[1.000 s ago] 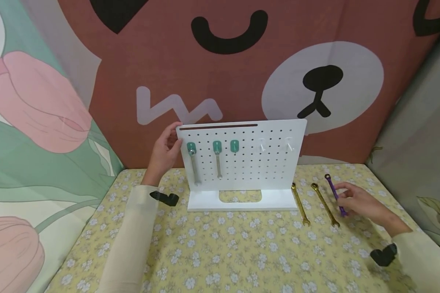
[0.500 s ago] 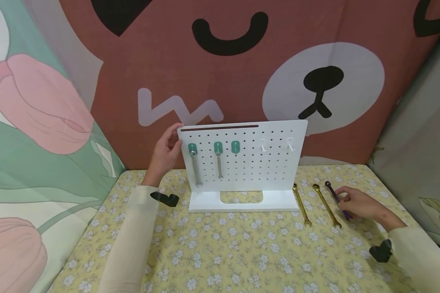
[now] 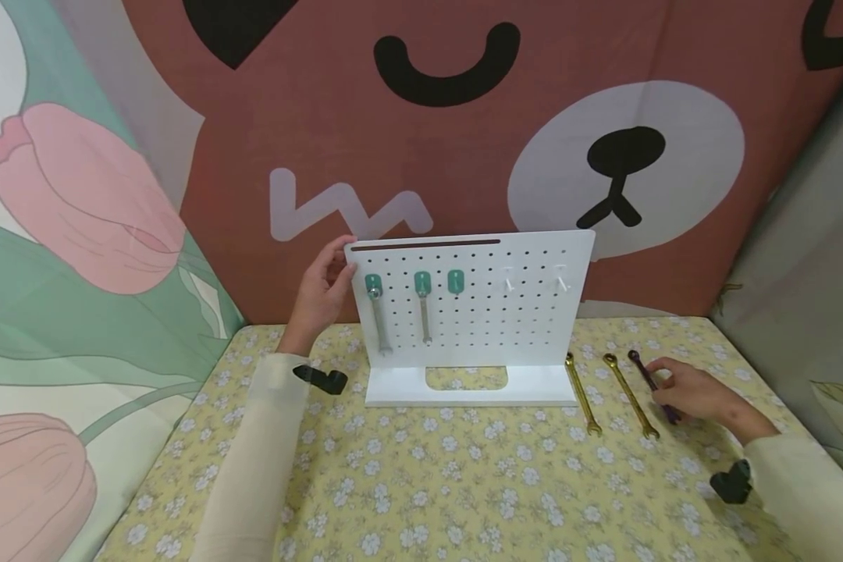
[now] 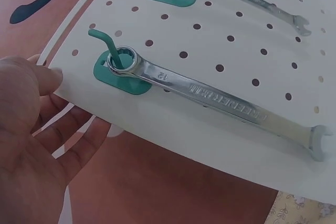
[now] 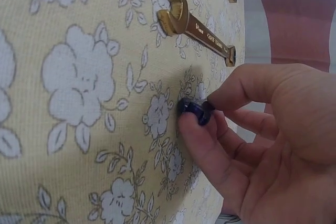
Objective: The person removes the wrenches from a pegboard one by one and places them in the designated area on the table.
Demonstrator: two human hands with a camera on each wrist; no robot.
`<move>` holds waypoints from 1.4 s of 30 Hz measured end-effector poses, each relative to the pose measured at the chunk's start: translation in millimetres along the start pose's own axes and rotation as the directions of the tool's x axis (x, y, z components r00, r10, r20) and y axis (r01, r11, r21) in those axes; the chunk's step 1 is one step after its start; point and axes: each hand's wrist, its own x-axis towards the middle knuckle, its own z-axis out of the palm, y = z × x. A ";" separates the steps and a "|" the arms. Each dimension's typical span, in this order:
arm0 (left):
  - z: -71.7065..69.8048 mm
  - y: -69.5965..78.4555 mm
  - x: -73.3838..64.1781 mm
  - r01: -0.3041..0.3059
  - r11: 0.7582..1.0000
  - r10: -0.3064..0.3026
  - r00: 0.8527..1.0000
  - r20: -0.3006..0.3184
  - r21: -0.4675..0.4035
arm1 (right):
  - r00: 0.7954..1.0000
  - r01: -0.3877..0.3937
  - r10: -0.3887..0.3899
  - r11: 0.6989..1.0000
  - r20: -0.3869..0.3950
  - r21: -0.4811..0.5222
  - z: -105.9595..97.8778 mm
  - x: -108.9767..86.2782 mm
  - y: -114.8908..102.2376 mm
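Note:
My left hand [image 3: 319,295] grips the upper left edge of an upright white pegboard [image 3: 478,328], thumb on the front face. Beside it, a silver combination wrench [image 4: 199,90] hangs by its ring end on a green hook [image 4: 107,43]. A second silver wrench [image 3: 425,318] hangs on another green hook to the right. On the right, my right hand [image 3: 695,394] pinches a purple combination wrench [image 3: 646,376] between thumb and fingers towards its open end, close over the tablecloth. In the right wrist view its dark purple end [image 5: 194,109] shows at the fingertips; the rest is hidden.
Two gold wrenches, the left one [image 3: 583,396] and the right one [image 3: 631,396], lie between the board's base [image 3: 534,386] and my right hand. A green hook [image 3: 456,281] and two white hooks hold nothing. A printed curtain [image 3: 393,140] stands behind the yellow floral tablecloth [image 3: 428,484].
My right hand and the purple wrench have moved slightly nearer to me, and the wrench looks darker. The left hand stays on the board edge. The head view has shifted a little.

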 end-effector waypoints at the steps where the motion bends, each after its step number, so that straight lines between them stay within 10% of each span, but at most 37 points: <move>1: 0.2 0.1 0.1 0.003 1.000 -0.003 1.000 -0.002 -0.001 | 1.000 -0.002 0.002 1.000 -0.002 -0.007 -0.3 0.0 0.0; 42: 3.3 -4.3 -0.1 -0.004 1.000 0.003 1.000 -0.020 -0.015 | 0.998 -0.040 0.033 0.992 -0.058 -0.120 0.6 -1.7 -0.6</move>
